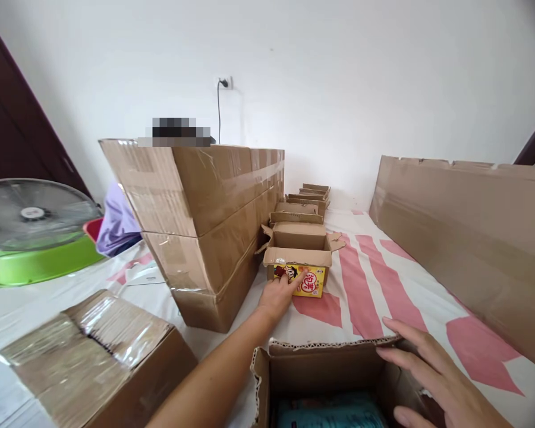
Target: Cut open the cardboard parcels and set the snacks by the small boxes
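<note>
My left hand point(277, 295) reaches forward to a small open carton point(299, 248) with a yellow cartoon label point(306, 282) on its front; the fingertips touch the carton's lower left corner and hold nothing. My right hand point(432, 368) lies open with fingers stretched flat over the right rim of a near open cardboard box point(325, 359), which holds something teal point(334, 413). Behind the labelled carton stands a row of several more small open cartons point(307, 202).
A stack of large taped cartons point(205, 220) stands left of the row. A long flat cardboard sheet point(468, 238) leans at the right. A taped box point(93, 356) sits near left. A fan point(31, 214), green basin point(40, 261) and purple cloth point(116, 223) lie beyond. The white cloth point(374, 285) has pink stripes.
</note>
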Tool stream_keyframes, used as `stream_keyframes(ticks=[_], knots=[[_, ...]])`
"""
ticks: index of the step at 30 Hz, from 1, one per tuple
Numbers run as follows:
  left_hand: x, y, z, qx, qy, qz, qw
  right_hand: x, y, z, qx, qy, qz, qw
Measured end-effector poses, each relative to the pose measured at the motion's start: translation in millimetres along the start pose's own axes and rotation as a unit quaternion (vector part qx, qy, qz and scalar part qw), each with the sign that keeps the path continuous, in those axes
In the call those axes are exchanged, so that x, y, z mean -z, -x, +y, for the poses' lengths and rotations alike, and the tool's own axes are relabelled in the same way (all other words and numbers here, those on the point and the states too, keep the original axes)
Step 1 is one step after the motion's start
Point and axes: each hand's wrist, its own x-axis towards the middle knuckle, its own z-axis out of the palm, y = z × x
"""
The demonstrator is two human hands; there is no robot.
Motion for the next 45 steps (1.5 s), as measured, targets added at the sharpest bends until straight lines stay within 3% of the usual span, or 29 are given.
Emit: stream_keyframes(ticks=[5,9,12,15,17,18,20,22,23,24,27,30,33,38,40,42,45], knots=[[6.1,-1.1,-0.2,0.010,0.085,-0.005,0.996,1.7,-3.4,-8.7,-0.016,-0.005,-0.008,1.000],[31.8,9.8,-5.3,-0.012,0.180,-0.027,0.983,-0.5,-7.1,-20.1,-0.053,-0.048,-0.027,0.997],[75.5,27.0,-18.3,-0.037,0.268,-0.044,0.962,-2.9,-12.2,-34.6,-0.081,-0.078,-0.016,0.994],[136.3,55.4,-26.3,-0.018,0.349,0.009,0.937,-4.6,-18.4,-50.8,-0.075,-0.104,0.021,0.991],[174.7,75.6,-20.2,-0.025,0.480,0.062,0.875,-6.0,-22.5,-58.2,-0.057,-0.120,0.051,0.990],[189.6,84.8,-12.5,-0.051,0.499,0.025,0.865,-6.9,-24.1,-60.4,-0.053,-0.127,0.057,0.989],[206.0,100.5,10.7,-0.117,0.440,-0.121,0.882,-8.4,-26.1,-62.7,-0.050,-0.138,0.058,0.988],[203.0,111.2,37.9,-0.167,0.245,-0.222,0.929,-8.9,-26.5,-63.8,-0.053,-0.141,0.055,0.987],[195.8,114.1,50.2,-0.171,0.128,-0.253,0.944,-8.6,-26.2,-64.4,-0.055,-0.140,0.054,0.987],[186.6,115.3,60.4,-0.164,0.081,-0.269,0.946,-8.0,-25.7,-65.2,-0.057,-0.139,0.055,0.987],[159.9,112.4,78.9,-0.162,0.021,-0.287,0.944,-7.0,-23.3,-67.7,-0.059,-0.130,0.061,0.988],[147.8,110.3,85.6,-0.173,-0.012,-0.270,0.947,-9.0,-20.9,-68.9,-0.059,-0.117,0.063,0.989],[151.0,113.5,85.7,-0.170,-0.038,-0.220,0.960,-8.2,-15.4,-69.2,-0.062,-0.112,0.070,0.989],[189.1,118.4,63.9,-0.122,-0.043,-0.109,0.986,12.5,25.8,-78.2,-0.057,-0.085,0.150,0.983],[212.7,119.9,51.0,-0.091,-0.040,-0.062,0.993,15.7,50.2,-85.3,-0.013,-0.047,0.157,0.986],[235.3,121.4,40.4,-0.061,-0.038,-0.023,0.997,7.7,68.1,-92.1,0.038,-0.024,0.108,0.993],[259.1,124.0,33.6,-0.020,-0.040,0.025,0.999,-22.0,66.7,-96.9,0.036,-0.027,-0.018,0.999]])
